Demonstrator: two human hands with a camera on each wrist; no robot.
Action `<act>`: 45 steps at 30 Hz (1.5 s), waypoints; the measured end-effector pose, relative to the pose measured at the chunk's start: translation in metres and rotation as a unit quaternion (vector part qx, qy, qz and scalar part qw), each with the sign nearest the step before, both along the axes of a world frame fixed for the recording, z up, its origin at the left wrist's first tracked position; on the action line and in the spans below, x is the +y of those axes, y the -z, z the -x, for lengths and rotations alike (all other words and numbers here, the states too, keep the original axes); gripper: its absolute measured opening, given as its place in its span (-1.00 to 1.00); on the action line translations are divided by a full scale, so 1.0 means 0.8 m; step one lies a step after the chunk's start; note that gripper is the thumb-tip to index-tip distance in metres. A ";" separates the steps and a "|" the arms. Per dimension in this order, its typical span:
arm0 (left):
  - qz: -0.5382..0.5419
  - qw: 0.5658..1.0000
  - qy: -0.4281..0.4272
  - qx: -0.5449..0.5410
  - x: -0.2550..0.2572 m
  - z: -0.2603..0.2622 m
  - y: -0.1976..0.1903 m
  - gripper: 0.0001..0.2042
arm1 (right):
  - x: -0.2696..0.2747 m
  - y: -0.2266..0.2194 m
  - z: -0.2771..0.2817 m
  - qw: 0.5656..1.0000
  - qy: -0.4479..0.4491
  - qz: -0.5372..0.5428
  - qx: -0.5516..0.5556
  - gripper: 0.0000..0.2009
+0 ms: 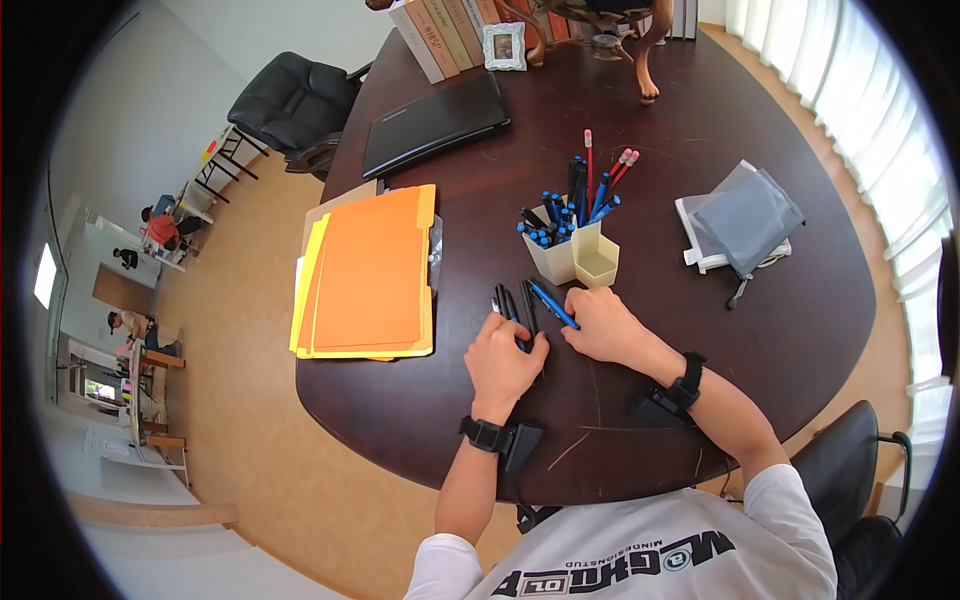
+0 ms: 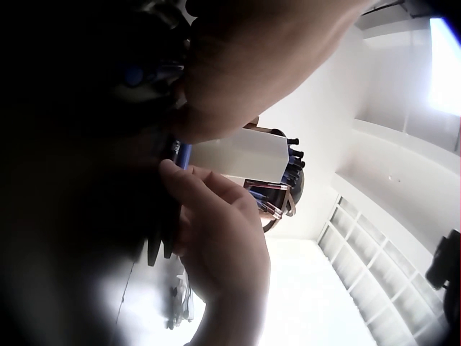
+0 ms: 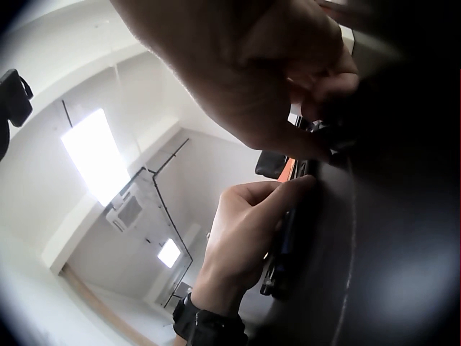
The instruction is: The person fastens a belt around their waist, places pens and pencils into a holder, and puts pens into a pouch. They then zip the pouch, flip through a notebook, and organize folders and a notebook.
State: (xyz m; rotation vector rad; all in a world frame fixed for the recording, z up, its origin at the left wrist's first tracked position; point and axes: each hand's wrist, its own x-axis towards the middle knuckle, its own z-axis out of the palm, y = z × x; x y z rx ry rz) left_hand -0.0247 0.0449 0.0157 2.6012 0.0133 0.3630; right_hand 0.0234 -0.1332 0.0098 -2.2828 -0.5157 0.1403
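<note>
On the dark table, my left hand (image 1: pixel 495 360) holds several black pens (image 1: pixel 508 302) that lie side by side, its thumb along their right side. Just to the right, my right hand (image 1: pixel 607 325) pinches a blue pen (image 1: pixel 552 302), which slants beside a black pen. The left wrist view shows the right thumb and fingers (image 2: pixel 209 184) at the blue barrel. Behind the hands stands a cream hexagonal pen holder (image 1: pixel 551 266), packed with blue-capped pens and red pencils. A second cream hexagonal cup (image 1: pixel 597 256) adjoins it, its inside visible.
Orange and yellow folders (image 1: pixel 375 270) lie to the left. Beyond them rests a closed black laptop (image 1: pixel 437 125). Grey mesh pouches (image 1: pixel 748 220) lie on the right. Books (image 1: pixel 445 35), a small framed picture (image 1: pixel 504 47) and a wooden-legged stand (image 1: pixel 648 80) occupy the far end.
</note>
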 end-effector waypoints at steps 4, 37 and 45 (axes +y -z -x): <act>0.001 1.000 -0.009 0.008 0.001 -0.001 0.001 -0.75 | -0.002 -0.006 -0.001 1.000 -0.002 0.026 -0.002 -0.81; 0.589 0.806 0.063 0.001 0.030 -0.008 0.004 -0.86 | -0.059 -0.070 -0.047 0.883 0.169 -0.437 -0.010 -0.78; 0.578 0.813 0.067 0.009 0.032 -0.008 0.008 -0.85 | -0.052 -0.067 -0.049 0.869 0.140 -0.472 -0.056 -0.78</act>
